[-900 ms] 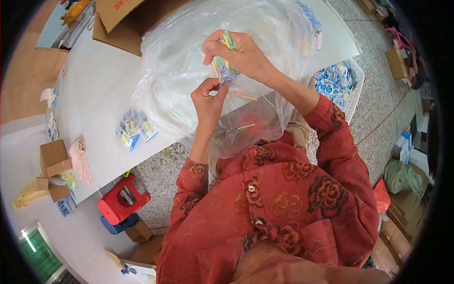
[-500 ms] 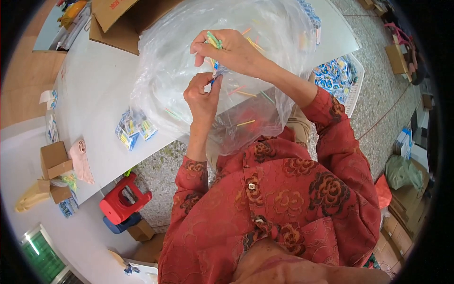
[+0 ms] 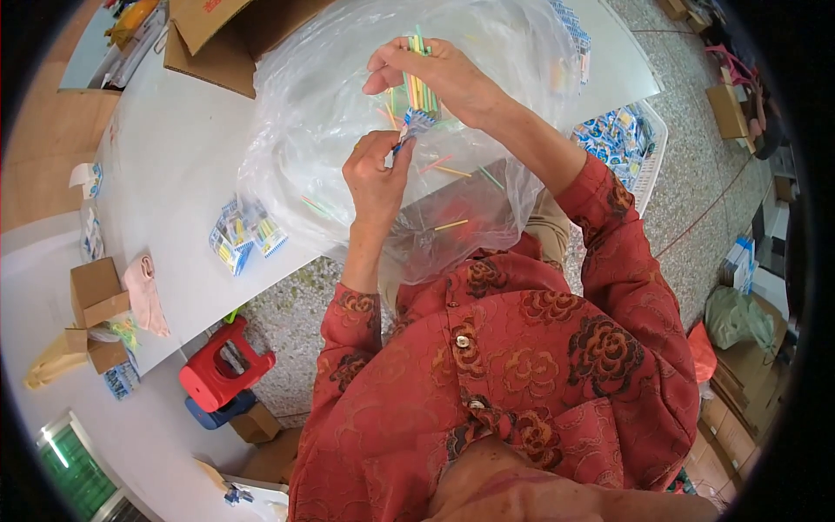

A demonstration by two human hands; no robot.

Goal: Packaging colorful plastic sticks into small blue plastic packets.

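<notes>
My left hand [image 3: 378,170] pinches the edge of a small blue-and-white plastic packet [image 3: 421,120] between thumb and fingers. Above it my right hand [image 3: 448,78] holds a bundle of thin green, yellow and pink sticks [image 3: 419,91], which look like short straws. The bundle stands nearly upright, its lower end at the packet's mouth; whether it is inside I cannot tell. Both hands are over a large clear plastic bag [image 3: 304,148] spread on the table. More loose sticks [image 3: 452,171] lie scattered in the bag.
Filled packets [image 3: 246,235] lie on the white table [image 3: 165,209] to the left. An open cardboard box [image 3: 209,74] stands at the far left of the bag. At the right is a white basket [image 3: 658,148] full of blue packets. A red stool [image 3: 217,374] is beside the table.
My right hand has moved up and slightly right and turned, so the bundle of sticks now shows lengthwise above the packet. My left hand has shifted slightly right, still pinching the packet.
</notes>
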